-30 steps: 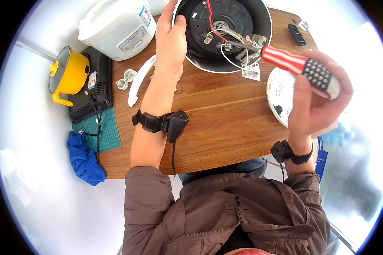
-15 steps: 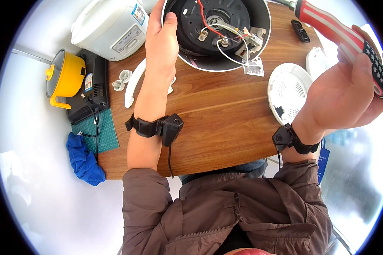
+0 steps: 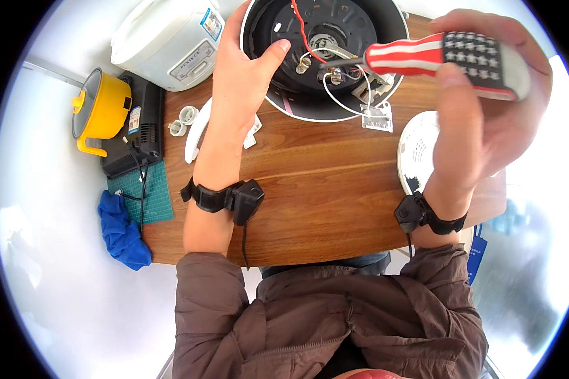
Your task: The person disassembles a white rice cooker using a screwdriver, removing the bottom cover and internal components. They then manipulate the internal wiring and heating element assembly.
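A round, dark-walled appliance body (image 3: 306,110), perhaps a rice cooker, lies with its inside facing me. In it sit a black metal plate, a red wire (image 3: 305,35) and white wires (image 3: 335,96) on metal terminals. My left hand (image 3: 240,79) grips its left rim, the thumb reaching over the edge. My right hand (image 3: 506,120) is closed around a screwdriver (image 3: 408,58) with a red-and-white striped, star-patterned handle. The shaft points left over the wiring, near a terminal. Whether the tip touches anything, I cannot tell. A silvery piece (image 3: 377,118) hangs at the body's lower right edge.
A white vented cover (image 3: 414,151) lies right, partly behind my right hand. At left are a curved white handle (image 3: 194,142), small white plastic rings (image 3: 188,115), a white rice cooker (image 3: 171,47), a yellow pot (image 3: 109,110), a black appliance (image 3: 123,158), a green mat (image 3: 161,199) and a blue cloth (image 3: 123,240).
My right hand has swung the screwdriver left and down, from the upper right to over the wiring. My left thumb has stretched inward over the rim.
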### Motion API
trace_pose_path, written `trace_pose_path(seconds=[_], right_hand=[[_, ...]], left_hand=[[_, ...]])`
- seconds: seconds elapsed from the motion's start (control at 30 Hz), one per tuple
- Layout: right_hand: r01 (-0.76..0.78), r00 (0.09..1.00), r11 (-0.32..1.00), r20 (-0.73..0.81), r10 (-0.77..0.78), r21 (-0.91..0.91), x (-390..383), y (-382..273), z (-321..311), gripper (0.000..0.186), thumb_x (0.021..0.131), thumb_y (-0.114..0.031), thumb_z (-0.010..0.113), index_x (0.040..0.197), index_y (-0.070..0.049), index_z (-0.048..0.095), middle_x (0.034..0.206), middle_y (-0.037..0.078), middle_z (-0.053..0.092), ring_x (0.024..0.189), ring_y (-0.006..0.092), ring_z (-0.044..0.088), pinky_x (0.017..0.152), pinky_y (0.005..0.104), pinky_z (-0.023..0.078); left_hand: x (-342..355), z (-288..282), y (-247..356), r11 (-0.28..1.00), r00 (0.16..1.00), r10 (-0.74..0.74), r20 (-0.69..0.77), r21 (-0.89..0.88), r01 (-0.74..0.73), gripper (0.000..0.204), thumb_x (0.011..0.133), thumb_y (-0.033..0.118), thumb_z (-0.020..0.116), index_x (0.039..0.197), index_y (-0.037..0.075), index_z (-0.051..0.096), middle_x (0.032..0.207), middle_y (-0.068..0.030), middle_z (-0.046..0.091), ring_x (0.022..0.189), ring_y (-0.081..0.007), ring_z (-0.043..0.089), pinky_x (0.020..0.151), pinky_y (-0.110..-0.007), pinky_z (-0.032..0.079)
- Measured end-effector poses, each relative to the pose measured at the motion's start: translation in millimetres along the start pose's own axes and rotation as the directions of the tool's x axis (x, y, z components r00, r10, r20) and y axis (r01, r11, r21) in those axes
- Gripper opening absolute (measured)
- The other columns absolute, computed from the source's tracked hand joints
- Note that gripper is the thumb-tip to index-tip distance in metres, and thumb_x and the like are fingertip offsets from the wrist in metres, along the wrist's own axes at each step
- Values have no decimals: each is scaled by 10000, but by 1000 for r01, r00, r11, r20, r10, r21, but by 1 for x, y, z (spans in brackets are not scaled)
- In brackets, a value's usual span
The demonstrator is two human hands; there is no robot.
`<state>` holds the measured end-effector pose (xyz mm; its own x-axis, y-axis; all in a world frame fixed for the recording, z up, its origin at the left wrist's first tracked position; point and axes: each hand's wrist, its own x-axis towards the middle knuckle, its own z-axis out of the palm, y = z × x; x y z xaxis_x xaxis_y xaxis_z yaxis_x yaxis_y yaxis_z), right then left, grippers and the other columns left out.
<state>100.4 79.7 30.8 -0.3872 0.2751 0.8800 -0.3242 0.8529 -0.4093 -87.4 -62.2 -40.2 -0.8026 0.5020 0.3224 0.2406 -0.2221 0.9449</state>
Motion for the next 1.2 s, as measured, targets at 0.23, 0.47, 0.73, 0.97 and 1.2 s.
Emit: trace_pose_path(seconds=[0.23, 0.47, 0.73, 0.97, 1.2], right_hand=[[54, 995, 992, 73, -63, 117, -2, 10, 10, 484, 836, -7, 645, 1293, 49, 499, 1142, 218, 684, 999, 201, 673, 916, 304, 552], [57, 996, 979, 56, -69, 194, -3, 11, 19, 473, 846, -1, 643, 1287, 61, 486, 1140, 247, 677, 1016, 234, 677, 930, 327, 552], [45, 991, 979, 111, -68, 200, -4, 10, 22, 461, 860, 6, 648, 1282, 75, 473, 1146, 254, 675, 1000, 223, 671, 921, 316, 543], [77, 993, 971, 74, -96, 227, -5, 11, 31, 426, 844, 9, 655, 1239, 93, 518, 1122, 228, 687, 941, 183, 668, 885, 281, 539], [65, 945, 997, 319, -76, 45, 8, 0, 14, 349, 855, -108, 726, 1121, 98, 635, 1038, 156, 709, 883, 161, 672, 831, 254, 538]], left_hand=[[0, -2, 4, 993, 998, 47, 30, 112, -50, 690, 869, -47, 688, 1502, -24, 413, 1391, -142, 583, 1283, -225, 551, 1133, -363, 407], [3, -4, -7, 989, 995, 95, 32, 113, -98, 660, 871, -48, 680, 1483, -35, 432, 1368, -148, 599, 1270, -227, 562, 1117, -357, 421], [6, -9, -11, 977, 986, 155, 66, 134, -163, 662, 864, -45, 680, 1479, -45, 435, 1351, -164, 610, 1258, -233, 577, 1108, -360, 430], [4, -6, -5, 972, 987, 151, 52, 172, -158, 665, 865, -47, 679, 1481, -44, 429, 1347, -169, 610, 1258, -240, 578, 1107, -361, 431], [6, -8, -10, 959, 984, 168, 57, 223, -177, 664, 880, -29, 687, 1486, -39, 416, 1368, -183, 589, 1281, -264, 565, 1119, -365, 417]])
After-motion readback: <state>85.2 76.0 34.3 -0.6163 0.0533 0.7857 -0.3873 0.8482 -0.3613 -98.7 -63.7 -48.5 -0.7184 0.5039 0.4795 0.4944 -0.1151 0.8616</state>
